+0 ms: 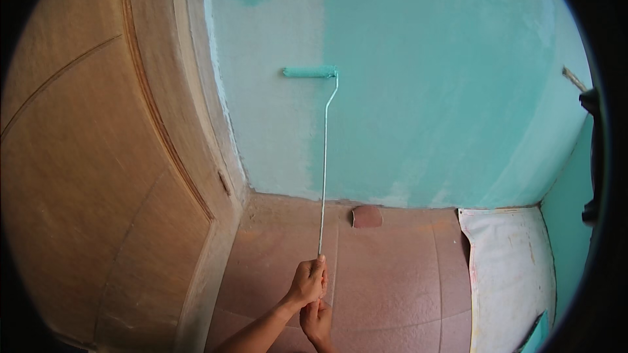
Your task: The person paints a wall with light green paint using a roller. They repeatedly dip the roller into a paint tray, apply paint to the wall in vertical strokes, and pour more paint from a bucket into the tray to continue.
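I hold a long-handled paint roller with both hands. Its turquoise roller sleeve (309,72) lies level in front of the pale strip of wall, close to or touching it; which, I cannot tell. A thin metal rod (324,157) runs from the sleeve's right end down to my hands. My left hand (309,281) is wrapped round the shaft higher up. Just below it, my right hand (317,319) is closed on the lower end, with the grip mostly hidden by the fingers. The wall (432,78) is turquoise to the right of the sleeve, with pale, uneven patches at left.
A wooden door (85,157) and its frame (196,91) stand along the left. On the reddish tiled floor (392,274) lies a small reddish-brown piece (367,216) near the wall. A stained white sheet (510,268) covers the right, with a turquoise-coated object (538,335) at its near edge.
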The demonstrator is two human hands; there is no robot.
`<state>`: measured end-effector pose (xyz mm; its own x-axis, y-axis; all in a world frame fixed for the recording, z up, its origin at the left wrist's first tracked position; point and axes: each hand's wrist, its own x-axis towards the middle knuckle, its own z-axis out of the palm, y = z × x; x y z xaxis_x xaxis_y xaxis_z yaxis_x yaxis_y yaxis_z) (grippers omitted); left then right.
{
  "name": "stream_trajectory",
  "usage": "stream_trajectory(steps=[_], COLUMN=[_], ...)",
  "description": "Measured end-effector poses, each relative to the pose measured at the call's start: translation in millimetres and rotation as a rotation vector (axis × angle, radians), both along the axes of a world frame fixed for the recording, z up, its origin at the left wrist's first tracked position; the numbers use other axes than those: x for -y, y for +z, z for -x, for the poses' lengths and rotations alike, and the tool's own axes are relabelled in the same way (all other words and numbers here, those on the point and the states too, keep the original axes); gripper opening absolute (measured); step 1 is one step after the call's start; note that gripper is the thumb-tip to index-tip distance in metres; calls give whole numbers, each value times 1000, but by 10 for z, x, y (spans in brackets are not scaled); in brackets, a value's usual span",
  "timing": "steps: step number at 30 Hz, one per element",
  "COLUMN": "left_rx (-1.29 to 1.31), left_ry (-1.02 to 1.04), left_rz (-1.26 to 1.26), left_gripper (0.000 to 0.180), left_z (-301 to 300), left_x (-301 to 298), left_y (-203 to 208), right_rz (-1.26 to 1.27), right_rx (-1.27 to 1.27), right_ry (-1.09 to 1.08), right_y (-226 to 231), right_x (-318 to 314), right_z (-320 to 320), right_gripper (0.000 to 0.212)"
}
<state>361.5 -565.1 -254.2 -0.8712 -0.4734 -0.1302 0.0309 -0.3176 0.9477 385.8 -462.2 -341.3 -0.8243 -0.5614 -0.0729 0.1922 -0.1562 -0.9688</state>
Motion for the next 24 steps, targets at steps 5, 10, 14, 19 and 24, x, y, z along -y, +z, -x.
stream_trajectory(steps=[5, 10, 14, 19, 24], left_rx=[-106, -173, -177, -129, -137], left_ry=[-26, 5, 45, 62, 40], left_rz=[87, 261, 366, 277, 231], left_gripper=[57, 59, 60, 60, 59], left_z=[176, 419, 531, 455, 383], left_x=[337, 687, 817, 656, 561], left_y=[743, 1433, 1620, 1245, 1081], right_rz=[92, 252, 227, 166, 110], right_rx=[36, 153, 58, 39, -19], right_ry=[66, 126, 116, 91, 56], right_y=[881, 1579, 1758, 1405, 1217], right_x=[378, 757, 939, 749, 677], right_z=[226, 465, 609, 505, 453], right_gripper=[40, 41, 40, 39, 38])
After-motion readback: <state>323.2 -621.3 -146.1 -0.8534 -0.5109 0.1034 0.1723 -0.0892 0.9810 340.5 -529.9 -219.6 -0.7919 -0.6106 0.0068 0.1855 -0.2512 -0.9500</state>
